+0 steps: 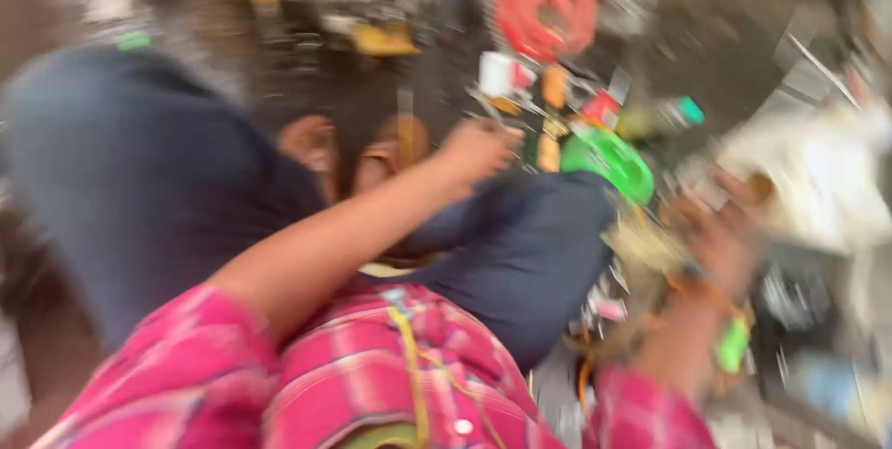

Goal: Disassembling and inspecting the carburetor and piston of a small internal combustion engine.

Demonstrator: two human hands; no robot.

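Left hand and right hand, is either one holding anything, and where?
Too blurred: the left hand looks closed near small clutter, and the right hand is a smear.

Pink plaid shirt (372, 384) with a yellow cord (413, 375) down the front. Dark navy trousers (139, 170). A bright green disc (613, 161), a red ring (544, 5), and a small white cup (497, 72) lie on the dark floor (725, 49).

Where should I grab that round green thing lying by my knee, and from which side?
Probably by its rim, coming from above on the far, open side. The green round thing looks flat and disc-like, lying among small clutter beyond the knee. The left hand is nearest. The picture is blurred, so finer detail of its edge cannot be told.
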